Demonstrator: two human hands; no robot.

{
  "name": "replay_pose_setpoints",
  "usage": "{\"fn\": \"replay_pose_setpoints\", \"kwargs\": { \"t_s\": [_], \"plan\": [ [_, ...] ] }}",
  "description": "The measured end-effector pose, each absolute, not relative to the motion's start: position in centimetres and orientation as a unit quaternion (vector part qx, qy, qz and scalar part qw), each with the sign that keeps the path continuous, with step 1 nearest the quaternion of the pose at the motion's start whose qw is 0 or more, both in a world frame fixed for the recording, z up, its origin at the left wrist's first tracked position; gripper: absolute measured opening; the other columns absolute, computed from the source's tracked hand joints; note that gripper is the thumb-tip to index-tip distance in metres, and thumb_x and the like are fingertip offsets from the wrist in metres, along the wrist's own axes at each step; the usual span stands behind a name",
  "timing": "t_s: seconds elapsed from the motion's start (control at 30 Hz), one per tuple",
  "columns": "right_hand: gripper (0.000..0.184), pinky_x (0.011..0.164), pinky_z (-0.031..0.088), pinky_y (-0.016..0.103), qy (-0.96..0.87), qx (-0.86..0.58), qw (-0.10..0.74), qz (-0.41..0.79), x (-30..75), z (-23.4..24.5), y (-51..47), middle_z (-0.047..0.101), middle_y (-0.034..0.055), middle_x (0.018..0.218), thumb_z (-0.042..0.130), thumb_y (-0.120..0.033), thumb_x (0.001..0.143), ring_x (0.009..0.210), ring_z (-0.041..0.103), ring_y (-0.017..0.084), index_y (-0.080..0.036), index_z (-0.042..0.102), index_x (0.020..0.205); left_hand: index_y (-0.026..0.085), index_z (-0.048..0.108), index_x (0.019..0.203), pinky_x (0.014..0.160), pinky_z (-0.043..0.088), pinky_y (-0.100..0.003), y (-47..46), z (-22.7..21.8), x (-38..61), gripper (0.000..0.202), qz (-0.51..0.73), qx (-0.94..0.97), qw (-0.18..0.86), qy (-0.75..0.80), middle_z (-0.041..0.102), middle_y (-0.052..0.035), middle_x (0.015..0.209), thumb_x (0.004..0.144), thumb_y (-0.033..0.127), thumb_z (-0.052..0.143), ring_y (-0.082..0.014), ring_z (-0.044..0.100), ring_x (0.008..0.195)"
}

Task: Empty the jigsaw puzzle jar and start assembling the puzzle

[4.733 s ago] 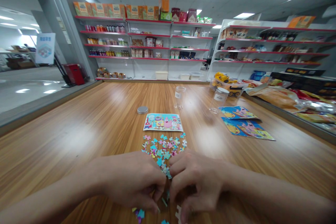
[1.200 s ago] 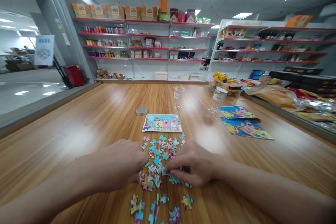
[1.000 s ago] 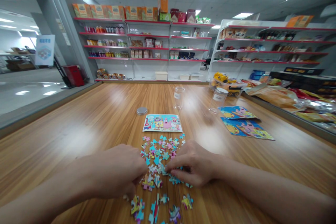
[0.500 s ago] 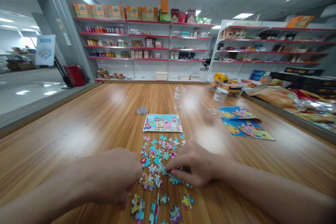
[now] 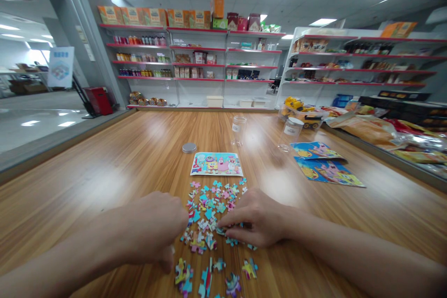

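Observation:
Loose jigsaw puzzle pieces (image 5: 208,214) lie in a crowded patch on the wooden table. At the right edge of this patch, my right hand (image 5: 256,219) has its index finger and thumb closed around a small puzzle piece (image 5: 220,231). My left hand (image 5: 153,226) hovers at the left edge, back upward and thumb pointing down; its other fingers curl out of sight, so a hold cannot be made out. Nearer to me are a few partly joined pieces (image 5: 183,275), a purple-blue piece (image 5: 233,284) and a yellow piece (image 5: 249,268). Beyond the patch lies a cartoon picture card (image 5: 216,164).
A silver lid (image 5: 189,147) lies behind the card, with a clear jar (image 5: 239,130) and a lidded jar (image 5: 291,132) farther back. Blue cartoon sheets (image 5: 328,170) are on the right. A plastic bin of yellow toy trucks (image 5: 300,114) stands at the far right.
My left hand has shifted slightly up and its thumb shows more clearly, uncovering pieces beside it. My right fingertips have moved slightly left and down among the pieces.

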State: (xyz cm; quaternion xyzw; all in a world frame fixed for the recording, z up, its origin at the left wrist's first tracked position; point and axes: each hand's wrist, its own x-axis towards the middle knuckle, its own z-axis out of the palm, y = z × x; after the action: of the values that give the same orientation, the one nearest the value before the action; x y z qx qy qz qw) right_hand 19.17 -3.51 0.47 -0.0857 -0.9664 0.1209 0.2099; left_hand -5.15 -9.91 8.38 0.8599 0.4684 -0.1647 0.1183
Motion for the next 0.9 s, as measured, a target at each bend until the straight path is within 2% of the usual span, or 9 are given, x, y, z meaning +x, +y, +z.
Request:
{"fn": "replay_pose_setpoints", "kwargs": {
  "t_s": [0.13, 0.23, 0.33, 0.4, 0.53, 0.63, 0.77, 0.83, 0.9],
  "plan": [
    [0.020, 0.053, 0.039, 0.022, -0.965, -0.080, 0.213, 0.130, 19.2, 0.3, -3.5, 0.072, 0.0014, 0.068, 0.058, -0.028, 0.094, 0.058, 0.064, 0.010, -0.017, 0.075, 0.093, 0.018, 0.071, 0.069, 0.046, 0.019, -0.025, -10.2, 8.4, -5.7, 0.002, -0.144, 0.882, 0.083, 0.441, 0.059, -0.0019, 0.060, 0.071, 0.018, 0.073, -0.0132, 0.038, 0.049],
    [0.021, 0.050, 0.036, 0.022, -0.964, -0.086, 0.220, 0.118, 19.2, 0.4, -3.6, 0.070, 0.0012, 0.064, 0.059, -0.030, 0.094, 0.054, 0.062, 0.010, -0.017, 0.075, 0.097, 0.018, 0.070, 0.068, 0.046, 0.019, -0.025, -9.8, 8.7, -6.4, 0.011, -0.127, 0.903, 0.098, 0.398, 0.061, -0.0013, 0.060, 0.074, 0.011, 0.064, -0.0129, 0.041, 0.048],
    [0.024, 0.048, 0.035, 0.023, -0.963, -0.105, 0.224, 0.108, 19.2, 0.6, -3.7, 0.069, 0.0006, 0.063, 0.062, -0.034, 0.093, 0.051, 0.060, 0.010, -0.018, 0.074, 0.105, 0.020, 0.071, 0.068, 0.046, 0.024, -0.022, -9.0, 8.5, -6.9, 0.012, -0.138, 0.894, 0.180, 0.387, 0.065, 0.0016, 0.061, 0.074, 0.009, 0.072, -0.0115, 0.049, 0.051],
    [0.024, 0.049, 0.035, 0.022, -0.962, -0.112, 0.223, 0.111, 19.2, 0.6, -3.6, 0.069, 0.0004, 0.063, 0.063, -0.036, 0.092, 0.051, 0.059, 0.010, -0.018, 0.074, 0.104, 0.020, 0.073, 0.067, 0.047, 0.027, -0.020, -8.4, 8.0, -7.2, 0.013, -0.151, 0.877, 0.215, 0.403, 0.067, 0.0024, 0.061, 0.072, 0.009, 0.079, -0.0114, 0.053, 0.053],
    [0.023, 0.049, 0.035, 0.022, -0.961, -0.113, 0.226, 0.109, 19.2, 0.5, -3.5, 0.066, -0.0001, 0.059, 0.062, -0.037, 0.092, 0.050, 0.058, 0.010, -0.019, 0.076, 0.097, 0.019, 0.073, 0.067, 0.045, 0.025, -0.021, -7.7, 7.2, -7.0, 0.012, -0.158, 0.865, 0.193, 0.435, 0.066, 0.0011, 0.059, 0.069, 0.018, 0.085, -0.0125, 0.051, 0.049],
    [0.023, 0.049, 0.034, 0.023, -0.962, -0.105, 0.228, 0.107, 19.2, 0.3, -3.5, 0.067, -0.0002, 0.060, 0.061, -0.034, 0.092, 0.051, 0.058, 0.010, -0.020, 0.075, 0.102, 0.020, 0.076, 0.081, 0.048, 0.029, -0.022, -7.7, 7.2, -6.4, 0.017, -0.104, 0.885, 0.178, 0.417, 0.070, -0.0003, 0.068, 0.071, 0.029, 0.086, -0.0141, 0.056, 0.056],
    [0.021, 0.049, 0.035, 0.022, -0.964, -0.078, 0.224, 0.120, 19.2, 0.2, -3.5, 0.070, -0.0004, 0.064, 0.058, -0.025, 0.092, 0.051, 0.059, 0.009, -0.021, 0.076, 0.103, 0.030, 0.074, 0.110, 0.058, 0.037, -0.022, -7.6, 7.2, -5.6, 0.030, -0.010, 0.924, 0.203, 0.324, 0.074, 0.0015, 0.085, 0.081, 0.023, 0.080, -0.0145, 0.064, 0.071],
    [0.022, 0.049, 0.035, 0.023, -0.963, -0.070, 0.227, 0.125, 19.2, 0.1, -3.5, 0.069, -0.0001, 0.063, 0.057, -0.024, 0.091, 0.051, 0.058, 0.009, -0.020, 0.077, 0.099, 0.031, 0.074, 0.111, 0.059, 0.038, -0.023, -7.6, 6.9, -5.6, 0.032, -0.005, 0.934, 0.200, 0.297, 0.073, 0.0024, 0.083, 0.081, 0.021, 0.079, -0.0141, 0.063, 0.070],
    [0.022, 0.049, 0.036, 0.023, -0.963, -0.068, 0.229, 0.126, 19.2, 0.2, -3.5, 0.068, 0.0002, 0.061, 0.056, -0.023, 0.091, 0.051, 0.058, 0.009, -0.018, 0.077, 0.096, 0.028, 0.076, 0.103, 0.059, 0.038, -0.023, -7.6, 6.7, -5.7, 0.023, -0.005, 0.936, 0.193, 0.295, 0.073, 0.0022, 0.079, 0.082, 0.023, 0.079, -0.0140, 0.063, 0.069]
  ]
}}
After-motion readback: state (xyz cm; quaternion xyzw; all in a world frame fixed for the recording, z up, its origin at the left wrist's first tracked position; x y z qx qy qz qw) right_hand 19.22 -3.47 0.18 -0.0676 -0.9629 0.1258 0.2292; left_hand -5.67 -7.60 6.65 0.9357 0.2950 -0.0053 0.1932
